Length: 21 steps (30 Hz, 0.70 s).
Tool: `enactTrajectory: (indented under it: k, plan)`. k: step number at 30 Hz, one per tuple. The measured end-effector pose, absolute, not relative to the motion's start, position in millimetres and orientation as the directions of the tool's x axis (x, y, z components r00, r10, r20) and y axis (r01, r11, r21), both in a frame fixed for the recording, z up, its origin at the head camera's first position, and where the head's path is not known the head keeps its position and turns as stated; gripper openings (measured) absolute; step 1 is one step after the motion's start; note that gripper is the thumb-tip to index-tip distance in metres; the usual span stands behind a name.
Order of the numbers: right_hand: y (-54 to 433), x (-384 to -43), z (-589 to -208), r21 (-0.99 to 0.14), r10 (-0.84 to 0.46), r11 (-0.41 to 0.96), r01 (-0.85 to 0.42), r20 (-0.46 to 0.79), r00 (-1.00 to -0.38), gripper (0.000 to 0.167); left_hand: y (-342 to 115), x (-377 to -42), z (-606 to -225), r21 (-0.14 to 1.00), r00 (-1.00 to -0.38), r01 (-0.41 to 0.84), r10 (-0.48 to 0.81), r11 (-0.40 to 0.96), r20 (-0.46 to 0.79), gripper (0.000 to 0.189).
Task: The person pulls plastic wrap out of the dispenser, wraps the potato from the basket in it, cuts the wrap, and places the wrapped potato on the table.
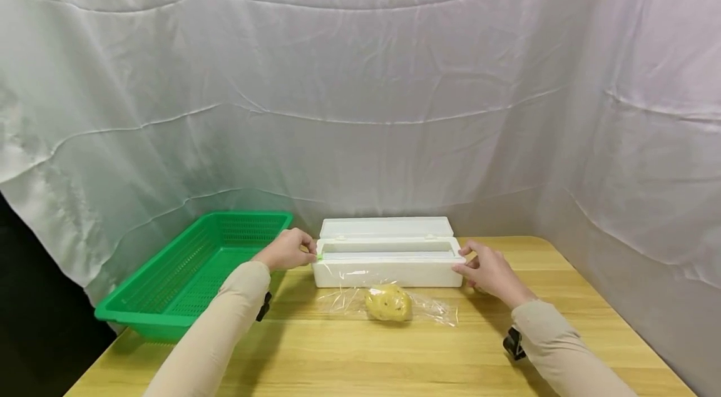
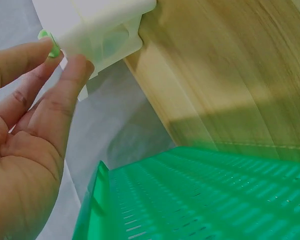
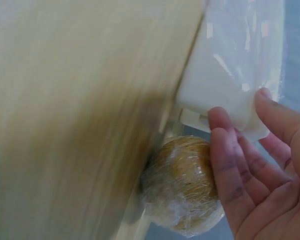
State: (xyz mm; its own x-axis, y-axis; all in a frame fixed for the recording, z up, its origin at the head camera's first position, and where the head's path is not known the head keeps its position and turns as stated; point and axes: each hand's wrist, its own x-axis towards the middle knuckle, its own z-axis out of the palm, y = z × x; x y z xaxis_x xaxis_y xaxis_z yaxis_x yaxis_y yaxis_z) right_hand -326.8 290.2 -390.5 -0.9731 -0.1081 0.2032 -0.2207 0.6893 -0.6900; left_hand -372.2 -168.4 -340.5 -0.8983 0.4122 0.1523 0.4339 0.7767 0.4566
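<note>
A white cling film dispenser (image 1: 388,273) stands on the table with its lid (image 1: 387,226) raised at the back. My left hand (image 1: 288,249) is at its left end, thumb and finger pinching the small green slider (image 2: 49,43) on the top edge. My right hand (image 1: 489,268) grips the opposite end, thumb at the film-covered edge and fingers by the end wall. In front of the dispenser, a yellow potato (image 1: 388,303) lies with clear film (image 1: 436,309) spread to both sides. A film-wrapped potato (image 3: 182,185) sits beside my right fingers in the right wrist view.
A green plastic basket (image 1: 169,315) with slotted walls stands on the left of the wooden table (image 1: 360,359), below my left hand in its wrist view. Grey-white cloth (image 1: 360,71) hangs behind the table and along its right side.
</note>
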Motion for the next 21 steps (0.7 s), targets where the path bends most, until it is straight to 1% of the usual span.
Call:
enactTrajectory:
  k: [5,9,12,14,16,18,19,21]
  plan:
    - [294.6,-328.5,-384.8,-0.736,-0.145,0.649,-0.190,0.125,-0.981,0.046,-166.9,-372.2,-341.5,0.462,-0.910,0.407,0.393,0.788,0.133,0.007]
    - [299.7,-329.9,-379.4,-0.746,-0.173,0.636,-0.197,0.111,-0.979,0.052,-163.8,-370.6,-340.1,0.437,-0.907,0.418,0.395,0.796,0.147,0.001]
    - [302.4,-331.7,-376.4,-0.754,-0.173,0.630,-0.186,0.097,-0.980,0.052,-159.0,-367.7,-337.8,0.396,-0.894,0.447,0.409,0.802,0.182,0.011]
    - [303.7,-331.8,-376.4,-0.764,-0.166,0.623,-0.169,0.082,-0.983,0.052,-151.4,-361.9,-336.3,0.348,-0.875,0.482,0.421,0.804,0.239,0.017]
    - [304.3,-331.6,-377.0,-0.768,-0.168,0.618,-0.166,0.078,-0.983,0.051,-139.9,-351.1,-335.5,0.290,-0.831,0.540,0.446,0.790,0.332,0.020]
    - [304.0,-331.5,-377.5,-0.773,-0.166,0.613,-0.161,0.073,-0.983,0.051,-124.3,-334.0,-336.4,0.234,-0.763,0.616,0.496,0.752,0.413,0.019]
    - [304.0,-331.6,-377.8,-0.773,-0.173,0.613,-0.165,0.072,-0.982,0.051,-115.8,-323.1,-338.3,0.196,-0.723,0.658,0.537,0.727,0.435,0.018]
    - [303.5,-331.9,-377.5,-0.772,-0.182,0.612,-0.172,0.073,-0.981,0.051,-98.0,-300.6,-344.2,0.107,-0.630,0.747,0.648,0.656,0.429,0.019]
